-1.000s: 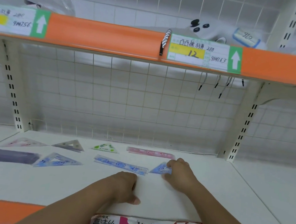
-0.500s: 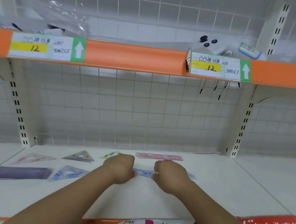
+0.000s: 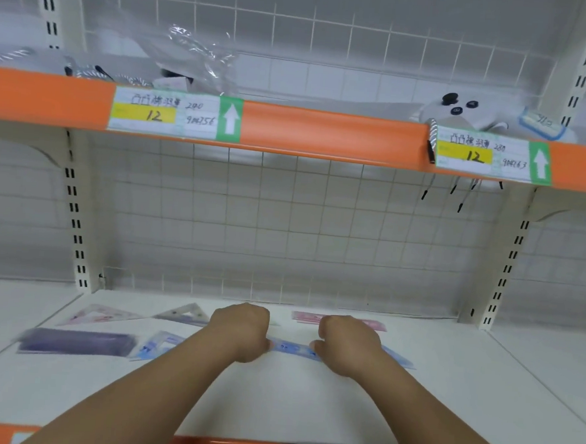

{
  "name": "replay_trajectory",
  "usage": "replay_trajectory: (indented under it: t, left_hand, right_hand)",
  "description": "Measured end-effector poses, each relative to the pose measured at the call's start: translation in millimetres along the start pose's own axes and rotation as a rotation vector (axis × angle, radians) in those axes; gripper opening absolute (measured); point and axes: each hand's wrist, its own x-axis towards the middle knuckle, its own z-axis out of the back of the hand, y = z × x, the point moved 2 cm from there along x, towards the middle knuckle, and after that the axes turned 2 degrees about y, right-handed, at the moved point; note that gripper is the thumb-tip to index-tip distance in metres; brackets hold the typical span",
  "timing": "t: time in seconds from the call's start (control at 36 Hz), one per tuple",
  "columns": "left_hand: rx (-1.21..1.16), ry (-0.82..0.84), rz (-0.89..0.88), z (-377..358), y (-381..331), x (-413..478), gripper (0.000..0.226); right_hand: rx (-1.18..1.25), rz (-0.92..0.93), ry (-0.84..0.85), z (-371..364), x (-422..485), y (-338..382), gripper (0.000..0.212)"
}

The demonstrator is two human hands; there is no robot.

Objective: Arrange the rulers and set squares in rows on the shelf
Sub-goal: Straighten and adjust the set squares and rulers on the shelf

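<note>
Both of my hands come down on a blue ruler point(image 3: 292, 349) lying flat across the middle of the white shelf point(image 3: 290, 407). My left hand point(image 3: 240, 332) grips its left part with the fingers curled under and the thumb at the near edge. My right hand point(image 3: 347, 345) grips it further along in the same way, and a blue end shows beyond my knuckles on the right. Just behind my right hand, a pink ruler point(image 3: 376, 325) lies along the back of the shelf near the wire grid point(image 3: 284, 228). To the left, apart from my hands, a pink set square point(image 3: 97, 314) and a grey set square point(image 3: 184, 314) form a back row. In front of them lie a purple ruler point(image 3: 75, 342) and a blue set square point(image 3: 159, 345), side by side. Overhead, the orange shelf edge point(image 3: 324, 134) carries handwritten price labels point(image 3: 174, 115).
</note>
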Motion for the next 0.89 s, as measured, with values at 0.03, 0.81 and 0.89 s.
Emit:
replay_trajectory:
  t: [0.03,0.81,0.89]
  left_hand:
    - [0.010,0.000,-0.006,-1.4,0.1,-0.4,0.033]
    - [0.044,0.017,-0.006,-10.8,3.4,1.6,0.034]
    - [0.031,0.004,-0.003,-12.2,5.1,3.2,0.033]
  right_hand:
    - [-0.002,-0.007,0.001,-0.8,0.2,-1.5,0.029]
    - [-0.020,-0.038,-0.023,-5.6,3.4,-13.5,0.016]
    - [-0.012,-0.036,-0.041,-6.1,4.0,-13.3,0.018]
